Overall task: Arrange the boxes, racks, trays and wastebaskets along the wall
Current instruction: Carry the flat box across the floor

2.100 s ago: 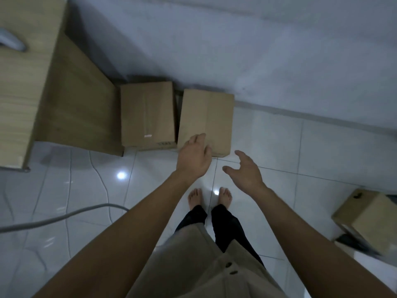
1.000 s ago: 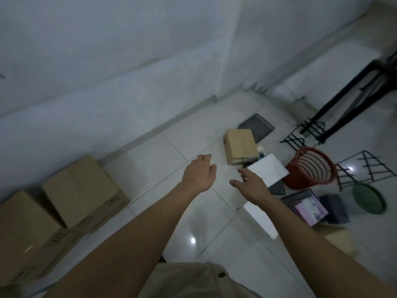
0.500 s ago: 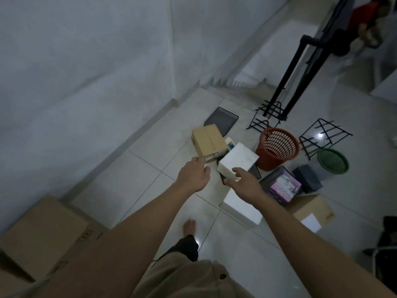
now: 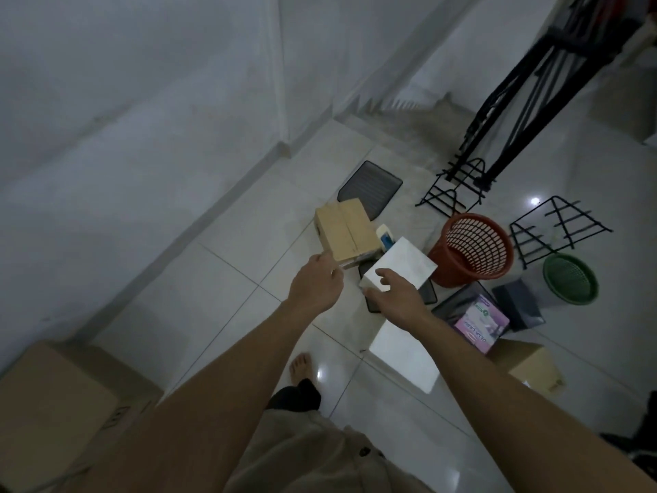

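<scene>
As the person turned from the two cardboard boxes already set against the wall a couple of seconds earlier, both hands came forward over the pile still waiting on the floor. The left hand hung with loosely curled fingers just short of the brown box, holding nothing. The right hand spread its fingers over the near corner of the white box; whether that grip had closed or merely touched could not be told. One placed carton remained in view at lower left, beside the wall, a sign that the row had begun and most of the sorting lay ahead.

The white box sat atop dark trays, well apart from the wall, with the brown box just beside it. Near them stood a red wastebasket, a green basket, two black wire racks, a mesh tray, a purple packet in another tray, a second white box and a further carton.

The right forearm hid part of the lower white box, the trays beneath the upper one were mostly covered, and the dim light left the dark items by the green basket hard to identify. A black frame was cut off at upper right.
</scene>
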A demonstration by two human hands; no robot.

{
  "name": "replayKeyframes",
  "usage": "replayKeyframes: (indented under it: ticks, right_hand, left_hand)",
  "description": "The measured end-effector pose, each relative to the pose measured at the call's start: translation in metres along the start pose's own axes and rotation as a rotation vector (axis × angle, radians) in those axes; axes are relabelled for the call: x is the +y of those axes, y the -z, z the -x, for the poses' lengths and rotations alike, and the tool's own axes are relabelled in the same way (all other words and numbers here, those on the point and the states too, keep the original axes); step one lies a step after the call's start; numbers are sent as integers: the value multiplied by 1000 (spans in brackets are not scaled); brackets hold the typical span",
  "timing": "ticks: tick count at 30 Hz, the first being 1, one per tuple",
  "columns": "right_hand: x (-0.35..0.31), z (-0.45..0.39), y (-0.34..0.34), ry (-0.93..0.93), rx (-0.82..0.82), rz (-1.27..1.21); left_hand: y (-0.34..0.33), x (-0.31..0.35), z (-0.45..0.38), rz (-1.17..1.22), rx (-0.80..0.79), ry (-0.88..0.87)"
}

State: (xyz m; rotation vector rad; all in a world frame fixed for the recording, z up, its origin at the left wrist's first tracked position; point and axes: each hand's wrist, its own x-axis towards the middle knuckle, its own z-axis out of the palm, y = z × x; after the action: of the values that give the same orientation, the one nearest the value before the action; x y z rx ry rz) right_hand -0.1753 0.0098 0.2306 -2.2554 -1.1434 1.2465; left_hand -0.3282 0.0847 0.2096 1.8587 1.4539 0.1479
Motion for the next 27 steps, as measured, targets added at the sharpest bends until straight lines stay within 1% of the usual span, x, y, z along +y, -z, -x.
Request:
replayKeyframes:
  ticks: [6,15,19,21,24,27]
  right_hand:
    - [-18,-65,10,-33,20,-42]
    - [-16,-170,39,-105,-19,-53]
    - [-12,-239,56,-148,-90,-76]
    - [-8,-279,61,-149,-98,-79]
    - [7,-341,60,-142,-117,-45]
    - [29,-406,52,-192,-147,-32]
  left_hand:
    - [13,-5,-72,41,-45,63]
    - [-6,10,-168,78,-106,146]
    - [-24,16,-227,110,-116,196]
    - [-38,16,-262,120,-117,218]
    - [-62,8,-314,136,-92,264]
    - [-89,-11,-363,154,-70,312]
